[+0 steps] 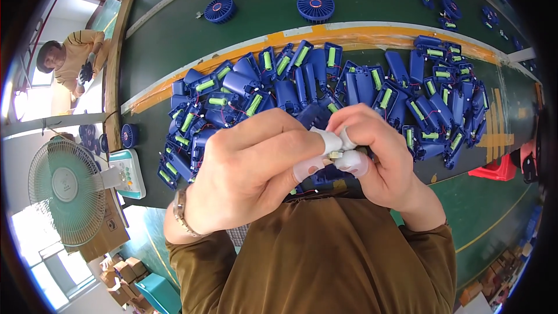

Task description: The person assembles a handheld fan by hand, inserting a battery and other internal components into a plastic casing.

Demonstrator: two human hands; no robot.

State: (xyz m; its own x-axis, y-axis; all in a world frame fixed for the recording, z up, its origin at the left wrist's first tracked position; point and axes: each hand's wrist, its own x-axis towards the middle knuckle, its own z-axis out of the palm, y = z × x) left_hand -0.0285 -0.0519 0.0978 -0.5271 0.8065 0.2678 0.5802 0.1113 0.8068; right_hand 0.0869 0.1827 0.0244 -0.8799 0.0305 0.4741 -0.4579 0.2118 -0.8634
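My left hand [250,166] and my right hand [383,160] meet in front of my chest, fingers closed in a pinch. White coverings wrap several fingertips. Between the fingertips shows a small pale connector [335,154], partly hidden by them. Just behind the fingers is a dark blue plastic housing [314,117], mostly covered by my hands. Beyond them spreads a large pile of blue handle-shaped housings [235,84], many with a green cylindrical battery [254,104] and thin red wires. More such housings [444,107] lie to the right.
Two round blue fan heads [315,7] [220,10] rest on the green belt [261,0] past an orange-taped edge [261,43]. A pedestal fan [65,183] stands left. Another person [78,64] is at upper left. A red stool [494,168] is at right, cartons [125,276] at lower left.
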